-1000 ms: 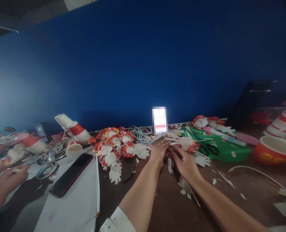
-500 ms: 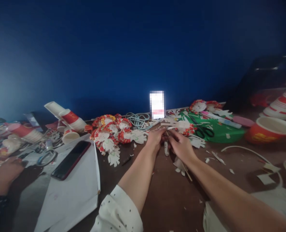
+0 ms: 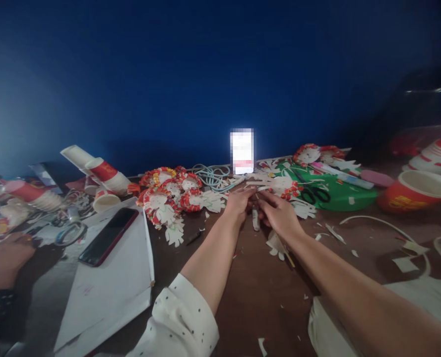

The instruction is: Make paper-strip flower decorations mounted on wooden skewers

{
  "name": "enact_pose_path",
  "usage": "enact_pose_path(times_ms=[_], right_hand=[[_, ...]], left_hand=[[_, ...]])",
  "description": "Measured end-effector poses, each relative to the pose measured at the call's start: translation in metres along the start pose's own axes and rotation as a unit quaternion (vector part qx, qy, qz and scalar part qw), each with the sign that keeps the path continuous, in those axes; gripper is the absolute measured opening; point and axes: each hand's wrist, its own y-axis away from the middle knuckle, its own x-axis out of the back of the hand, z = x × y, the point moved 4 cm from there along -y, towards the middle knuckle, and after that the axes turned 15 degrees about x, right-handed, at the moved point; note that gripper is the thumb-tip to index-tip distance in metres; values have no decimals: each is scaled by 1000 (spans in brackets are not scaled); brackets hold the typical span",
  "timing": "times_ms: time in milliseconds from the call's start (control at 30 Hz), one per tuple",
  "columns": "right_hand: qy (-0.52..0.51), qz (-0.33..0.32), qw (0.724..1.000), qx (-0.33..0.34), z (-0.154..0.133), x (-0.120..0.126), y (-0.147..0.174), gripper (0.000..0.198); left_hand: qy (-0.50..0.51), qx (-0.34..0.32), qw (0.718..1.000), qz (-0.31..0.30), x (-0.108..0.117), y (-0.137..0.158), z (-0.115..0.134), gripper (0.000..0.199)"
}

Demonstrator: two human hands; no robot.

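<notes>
My left hand and my right hand meet over the middle of the brown table. Both are closed, fingertips nearly together around a small pale piece that I cannot make out. A short whitish tube-like thing shows just below the fingers. Under my right wrist lie a paper cut-out and a thin stick. Just beyond my right hand sits a red and white paper craft. Several more such crafts, with white cut-out shapes attached, are heaped to the left of my left hand.
Black-handled scissors lie on a green sheet at right, near a red paper cup. A phone rests on a white board at left. Another person's hand is at the far left. Coiled cable lies behind.
The view has tilted slightly down, so things sit a little higher in the picture. Both my hands stay together at nearly the same spot with small finger movements.
</notes>
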Motion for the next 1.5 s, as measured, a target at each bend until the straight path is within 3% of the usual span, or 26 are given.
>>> enact_pose_path(times_ms=[200, 367, 500, 733, 1200, 1500], right_hand=[[-35, 7, 999, -17, 3, 2, -2, 61], [-53, 0, 998, -18, 4, 3, -4, 59], [-46, 3, 999, -12, 5, 4, -6, 59], [-51, 3, 999, -11, 6, 4, -5, 59], [51, -21, 998, 43, -5, 6, -4, 56], [102, -41, 991, 77, -5, 6, -6, 54]], left_hand=[[6, 8, 1000, -27, 1, 0, 1, 26], [35, 26, 999, -12, 2, 6, 6, 17], [1, 16, 999, -42, 2, 4, 6, 14], [-30, -11, 997, -66, 6, -4, 4, 25], [-61, -21, 997, -53, 0, 6, 7, 24], [-119, -35, 992, 1, 3, 3, 7, 23]])
